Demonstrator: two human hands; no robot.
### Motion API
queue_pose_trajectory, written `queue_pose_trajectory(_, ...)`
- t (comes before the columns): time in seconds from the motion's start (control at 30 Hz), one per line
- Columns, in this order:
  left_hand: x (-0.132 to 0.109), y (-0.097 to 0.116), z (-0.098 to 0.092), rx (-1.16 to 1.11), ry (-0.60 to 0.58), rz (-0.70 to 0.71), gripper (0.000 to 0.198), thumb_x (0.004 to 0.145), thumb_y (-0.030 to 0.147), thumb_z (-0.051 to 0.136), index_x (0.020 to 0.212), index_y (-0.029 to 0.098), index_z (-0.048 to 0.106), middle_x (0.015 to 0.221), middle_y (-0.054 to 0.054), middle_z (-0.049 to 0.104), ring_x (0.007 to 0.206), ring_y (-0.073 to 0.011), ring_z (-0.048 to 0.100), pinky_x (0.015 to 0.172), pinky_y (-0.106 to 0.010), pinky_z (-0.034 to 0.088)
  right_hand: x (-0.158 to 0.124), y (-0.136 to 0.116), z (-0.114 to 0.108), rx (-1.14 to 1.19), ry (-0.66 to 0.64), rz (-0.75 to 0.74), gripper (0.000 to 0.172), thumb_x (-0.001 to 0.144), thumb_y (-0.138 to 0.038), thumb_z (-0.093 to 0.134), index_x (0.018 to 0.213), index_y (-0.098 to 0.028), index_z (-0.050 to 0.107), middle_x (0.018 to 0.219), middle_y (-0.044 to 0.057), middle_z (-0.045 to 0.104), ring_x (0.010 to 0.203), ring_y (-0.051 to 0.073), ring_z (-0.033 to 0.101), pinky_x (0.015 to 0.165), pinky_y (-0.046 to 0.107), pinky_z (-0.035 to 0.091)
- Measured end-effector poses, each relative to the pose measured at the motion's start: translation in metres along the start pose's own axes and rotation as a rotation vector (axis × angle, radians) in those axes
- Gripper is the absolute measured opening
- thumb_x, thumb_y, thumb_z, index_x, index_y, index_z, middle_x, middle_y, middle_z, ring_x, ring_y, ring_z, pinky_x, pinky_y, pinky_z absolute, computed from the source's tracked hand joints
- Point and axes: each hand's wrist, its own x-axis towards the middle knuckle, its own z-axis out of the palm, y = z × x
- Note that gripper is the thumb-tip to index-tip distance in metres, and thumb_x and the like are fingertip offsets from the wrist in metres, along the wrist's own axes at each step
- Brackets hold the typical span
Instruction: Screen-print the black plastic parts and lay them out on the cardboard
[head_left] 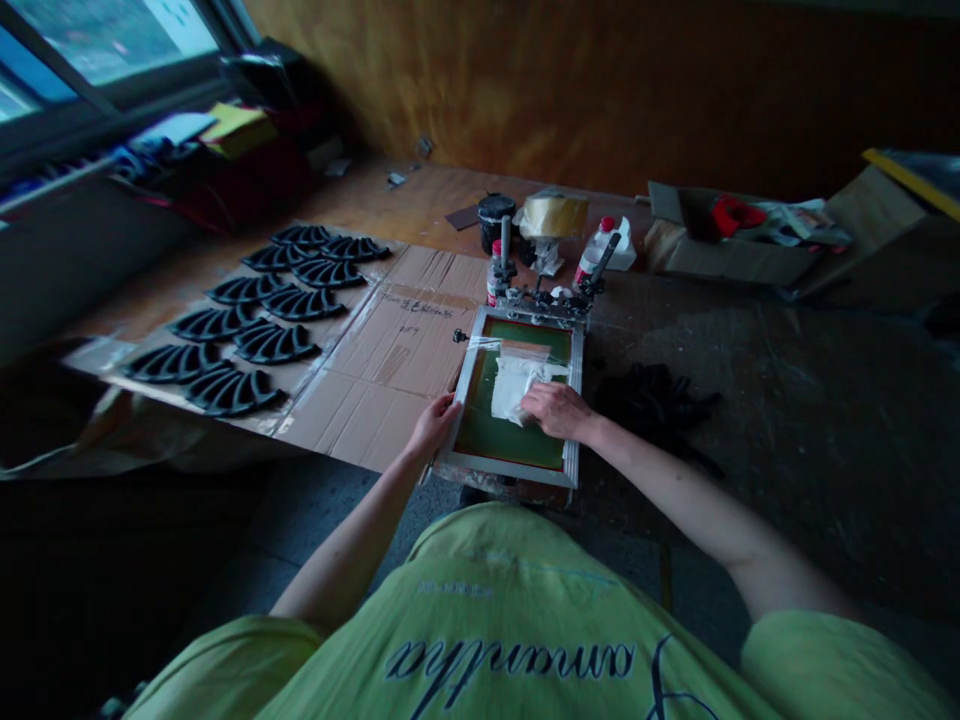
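A metal-framed printing screen (pixel 467 385) with green mesh lies flat on the table in front of me. My left hand (pixel 435 423) grips the frame's left rail near the front corner, fingers curled over it. My right hand (pixel 553 409) presses a white cloth (pixel 513 386) onto the middle of the mesh, fingers closed over the cloth. Clear tape runs across the mesh above the cloth. The screen's far end is held in a metal hinge clamp (pixel 546 297).
Several black fan-shaped pieces (pixel 247 318) lie in rows on flattened cardboard (pixel 405 350) to the left. Behind the clamp stand a black tin (pixel 495 217), bottles (pixel 594 253) and a tape roll (pixel 556 215). A dark pile (pixel 656 400) lies right of the screen. An open box (pixel 720 245) sits far right.
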Motion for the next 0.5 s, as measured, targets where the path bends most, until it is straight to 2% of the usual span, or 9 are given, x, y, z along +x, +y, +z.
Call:
queue_pose_trajectory(0.07,-0.001,0.001,0.000,-0.005,-0.004,-0.006,0.064,0.068,0.058,0.074,0.113,0.013,0.070,0.078,-0.003,0.070,0.064,-0.0140,0.060,0.056,-0.022,0.043,0.007,0.002,0.001,-0.010,0.052,0.082,0.010,0.089,-0.014,0.059,0.091,-0.017,0.069,0.091,0.009,0.069,0.093,0.023,0.058,0.073,0.032,0.038)
queue_pose_trajectory(0.13,-0.001,0.000,-0.001,-0.005,-0.005,-0.011,0.065,0.069,0.058,0.073,0.115,0.013,0.069,0.077,-0.002,0.070,0.061,-0.0133,0.058,0.054,-0.022,0.043,0.009,-0.001,0.007,-0.045,0.103,0.147,0.015,0.092,-0.012,0.054,0.093,-0.015,0.069,0.094,0.011,0.069,0.095,0.024,0.058,0.076,0.033,0.039)
queue_pose_trajectory(0.23,-0.001,-0.002,-0.001,-0.008,-0.003,-0.029,0.067,0.069,0.059,0.073,0.117,0.013,0.068,0.074,-0.002,0.068,0.056,-0.0124,0.056,0.051,-0.022,0.042,0.001,-0.011,0.021,-0.036,0.120,0.104,0.023,0.096,-0.010,0.047,0.096,-0.013,0.069,0.098,0.012,0.070,0.095,0.024,0.058,0.079,0.034,0.040)
queue_pose_trajectory(0.3,0.000,-0.004,-0.001,-0.020,-0.006,-0.029,0.067,0.068,0.059,0.073,0.116,0.012,0.068,0.075,-0.002,0.069,0.056,-0.0123,0.057,0.052,-0.022,0.043,-0.005,-0.014,0.024,0.004,0.112,0.065,0.020,0.096,-0.014,0.050,0.095,-0.014,0.069,0.096,0.012,0.070,0.094,0.023,0.059,0.080,0.034,0.042)
queue_pose_trajectory(0.4,0.000,-0.003,-0.003,-0.038,-0.016,-0.029,0.069,0.067,0.059,0.075,0.118,0.012,0.067,0.080,-0.004,0.072,0.061,-0.0132,0.062,0.055,-0.022,0.046,0.007,-0.007,0.012,0.057,0.145,0.141,0.013,0.095,-0.026,0.061,0.099,-0.017,0.070,0.096,0.009,0.070,0.094,0.023,0.062,0.080,0.034,0.045)
queue_pose_trajectory(0.43,-0.001,0.000,-0.004,-0.045,-0.024,-0.041,0.073,0.066,0.058,0.077,0.122,0.013,0.065,0.081,-0.004,0.073,0.062,-0.0135,0.063,0.055,-0.022,0.046,0.016,-0.001,0.005,0.075,0.175,0.201,0.017,0.093,-0.029,0.064,0.106,-0.018,0.070,0.099,0.009,0.071,0.096,0.024,0.062,0.081,0.034,0.046)
queue_pose_trajectory(0.5,-0.005,0.011,-0.009,-0.063,-0.045,-0.057,0.084,0.064,0.057,0.080,0.134,0.014,0.059,0.079,-0.002,0.072,0.061,-0.0139,0.064,0.055,-0.022,0.048,0.038,0.013,-0.012,0.107,0.245,0.345,0.037,0.090,-0.030,0.070,0.125,-0.022,0.065,0.104,0.009,0.071,0.098,0.025,0.063,0.082,0.034,0.047)
